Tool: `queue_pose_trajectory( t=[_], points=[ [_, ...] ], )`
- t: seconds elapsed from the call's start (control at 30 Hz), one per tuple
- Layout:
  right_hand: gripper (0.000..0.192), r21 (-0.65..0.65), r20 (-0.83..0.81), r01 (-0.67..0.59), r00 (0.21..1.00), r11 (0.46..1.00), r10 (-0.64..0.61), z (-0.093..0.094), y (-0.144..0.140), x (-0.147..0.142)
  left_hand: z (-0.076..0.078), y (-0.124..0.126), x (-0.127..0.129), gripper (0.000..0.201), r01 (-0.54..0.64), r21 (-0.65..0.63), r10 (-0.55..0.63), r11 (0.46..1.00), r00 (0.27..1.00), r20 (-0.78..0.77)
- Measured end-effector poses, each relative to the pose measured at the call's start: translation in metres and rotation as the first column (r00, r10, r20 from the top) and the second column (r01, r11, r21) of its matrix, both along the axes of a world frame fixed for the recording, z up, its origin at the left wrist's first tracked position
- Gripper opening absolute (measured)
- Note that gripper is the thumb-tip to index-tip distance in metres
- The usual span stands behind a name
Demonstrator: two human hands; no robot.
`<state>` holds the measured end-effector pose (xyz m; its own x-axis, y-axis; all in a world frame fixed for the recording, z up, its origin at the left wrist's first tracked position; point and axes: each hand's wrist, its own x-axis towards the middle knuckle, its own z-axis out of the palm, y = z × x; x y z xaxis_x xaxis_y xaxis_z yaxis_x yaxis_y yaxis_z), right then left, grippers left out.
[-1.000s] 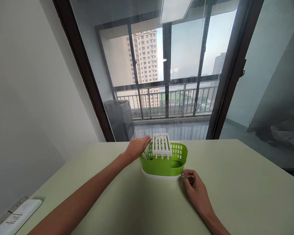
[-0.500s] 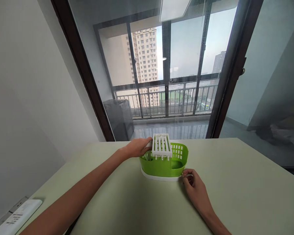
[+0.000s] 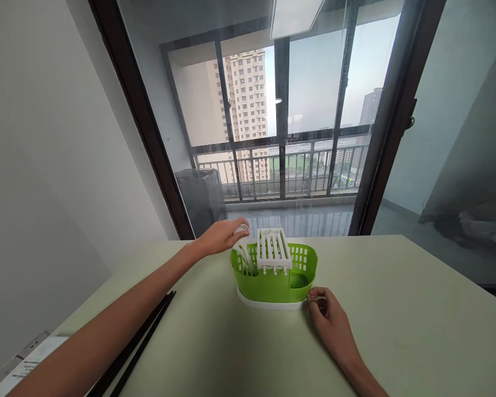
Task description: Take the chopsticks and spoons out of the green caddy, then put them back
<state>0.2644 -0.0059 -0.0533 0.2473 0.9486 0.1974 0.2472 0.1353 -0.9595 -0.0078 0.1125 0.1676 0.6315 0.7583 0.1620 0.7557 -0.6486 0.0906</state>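
Item: green plastic caddy (image 3: 273,278), perforated walls, seated on a white drip base (image 3: 268,303). It stands on the pale table (image 3: 397,309), near the far edge by the window (image 3: 297,110). A white slotted insert (image 3: 273,248) sits across its top, tilted.

Your left hand (image 3: 219,237) hovers at the caddy's left rim, fingers curled around the tops of pale utensil handles (image 3: 243,251) that stand in the left compartment; how firm the grip is cannot be told. Your right hand (image 3: 328,317) rests on the table, fingertips pinched on the base's right lip.

Handling, as a judgement: thin moulded plastic, light, stiff, a little slick, and likely to slide or tip if pulled from one side. Steady it at the base lip or grip the solid lower wall, not the insert, which looks loose.

Also present: two black chopsticks (image 3: 140,344) lying beside your left forearm; a white paper (image 3: 28,361) at the table's near left corner.
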Motion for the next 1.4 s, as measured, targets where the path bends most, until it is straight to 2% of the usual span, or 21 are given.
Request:
queue_pose_trajectory(
  t=[0.13,0.2,0.3,0.43,0.57,0.67,0.77,0.83,0.97,1.03,1.4],
  points=[
    [0.019,-0.014,-0.001,-0.003,1.0,1.0,0.003,0.001,-0.001,0.001,0.026,0.002,-0.017,0.048,-0.142,-0.013,0.14,0.99,0.955,0.263],
    [0.02,-0.027,0.001,-0.003,1.0,1.0,0.003,0.002,-0.001,0.001,0.037,0.002,-0.03,0.051,-0.235,-0.053,0.236,0.971,0.884,0.403],
    [0.02,-0.037,0.004,-0.004,1.0,0.999,0.005,0.003,-0.001,0.0,0.046,0.0,-0.056,0.055,-0.338,-0.21,0.397,0.918,0.76,0.514],
    [0.021,-0.037,0.013,-0.004,1.0,0.999,0.004,0.003,-0.002,0.0,0.037,-0.009,-0.096,0.057,-0.406,-0.418,0.571,0.813,0.697,0.434],
    [0.022,-0.033,0.013,0.007,1.0,0.999,-0.007,0.002,-0.002,0.001,0.01,-0.025,-0.128,0.061,-0.431,-0.526,0.627,0.733,0.727,0.28],
    [0.022,-0.031,0.011,0.007,1.0,0.999,-0.006,0.001,-0.002,0.001,-0.017,-0.038,-0.144,0.064,-0.432,-0.551,0.598,0.715,0.785,0.161],
    [0.022,-0.035,0.016,0.005,1.0,0.999,-0.005,0.001,-0.003,0.002,-0.04,-0.049,-0.154,0.065,-0.42,-0.531,0.524,0.736,0.85,0.054],
    [0.022,-0.04,0.023,0.005,1.0,0.999,-0.004,0.002,-0.004,0.002,-0.05,-0.054,-0.158,0.065,-0.404,-0.529,0.466,0.746,0.885,-0.019],
    [0.021,-0.03,0.035,0.002,0.999,1.0,-0.001,0.003,-0.006,0.002,-0.057,-0.063,-0.157,0.064,-0.269,-0.589,0.247,0.762,0.962,-0.119],
    [0.021,-0.024,0.041,0.002,0.999,1.0,-0.001,0.003,-0.006,0.002,-0.058,-0.067,-0.153,0.064,-0.22,-0.605,0.166,0.766,0.975,-0.145],
    [0.021,-0.055,0.062,0.004,0.998,0.998,-0.001,0.004,-0.006,0.004,-0.08,-0.077,-0.142,0.058,-0.2,-0.587,0.113,0.784,0.977,-0.182]
  ],
)
